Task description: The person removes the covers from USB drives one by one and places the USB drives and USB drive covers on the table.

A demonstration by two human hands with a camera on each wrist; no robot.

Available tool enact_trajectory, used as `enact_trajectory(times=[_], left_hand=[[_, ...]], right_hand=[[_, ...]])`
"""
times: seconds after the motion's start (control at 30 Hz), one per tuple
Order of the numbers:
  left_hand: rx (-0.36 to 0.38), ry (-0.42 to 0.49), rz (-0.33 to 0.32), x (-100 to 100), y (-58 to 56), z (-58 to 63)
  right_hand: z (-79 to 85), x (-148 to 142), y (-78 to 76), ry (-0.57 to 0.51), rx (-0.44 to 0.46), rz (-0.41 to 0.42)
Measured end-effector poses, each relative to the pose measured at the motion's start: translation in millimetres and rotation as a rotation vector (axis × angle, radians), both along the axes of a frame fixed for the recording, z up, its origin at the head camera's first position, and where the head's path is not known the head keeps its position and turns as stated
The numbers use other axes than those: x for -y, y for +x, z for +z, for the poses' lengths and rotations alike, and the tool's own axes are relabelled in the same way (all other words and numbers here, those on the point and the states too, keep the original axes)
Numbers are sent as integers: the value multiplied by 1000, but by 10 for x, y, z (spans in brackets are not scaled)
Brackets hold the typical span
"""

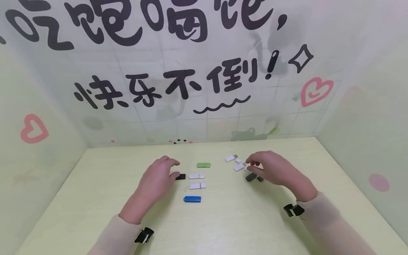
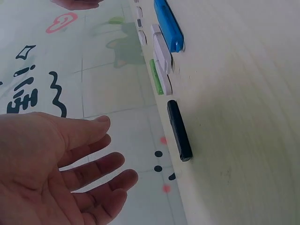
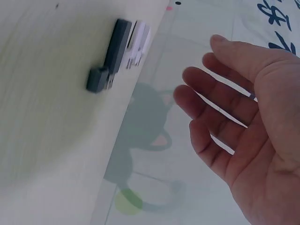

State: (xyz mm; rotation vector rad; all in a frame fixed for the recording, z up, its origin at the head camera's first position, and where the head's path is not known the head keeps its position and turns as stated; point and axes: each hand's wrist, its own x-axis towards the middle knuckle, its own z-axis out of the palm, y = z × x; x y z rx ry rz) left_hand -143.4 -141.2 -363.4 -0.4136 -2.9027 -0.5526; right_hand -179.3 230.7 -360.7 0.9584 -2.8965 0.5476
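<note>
My left hand (image 1: 158, 177) hovers with loosely bent fingers beside a black USB stick (image 2: 179, 131), partly hidden behind it in the head view. Right of that lie two white USB sticks (image 1: 196, 176), a green one (image 1: 203, 165) behind and a blue one (image 1: 192, 199) in front. Over at the right, my right hand (image 1: 274, 170) hangs with relaxed fingers above another black USB stick (image 3: 117, 46), whose black cap (image 3: 97, 79) sits off beside its bare plug. Two uncapped white USB sticks (image 1: 230, 158) lie just left of these fingers, a small white cap (image 1: 238, 160) between them. Both hands hold nothing.
The pale wooden table (image 1: 220, 226) is enclosed by a back wall (image 1: 191, 131) with black lettering and by plain side walls (image 1: 360, 148). A black wrist strap clip (image 1: 144, 235) shows at the left sleeve, another (image 1: 294, 210) at the right sleeve.
</note>
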Motion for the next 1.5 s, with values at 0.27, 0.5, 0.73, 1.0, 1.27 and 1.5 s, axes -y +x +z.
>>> enact_trajectory(times=[0.27,0.5,0.73,1.0,1.27,1.5], left_hand=[[86,-91,-44,48,-178,-87],[177,-146,-73,75,-266,-183],[204,-189,-71,77,-303,-279],[193,-193,-66,35,-312,-274],[190,-179,-63,46,-331,-236],[223,-148,-52,69,-341,-245]], right_hand=[[-24,204,103,-62,-85,-20],[-73,403,152,-49,-114,-26],[-159,583,159,-44,-132,3],[-190,629,161,-50,-160,38],[-168,640,165,-49,-169,35],[-180,658,159,-44,-163,45]])
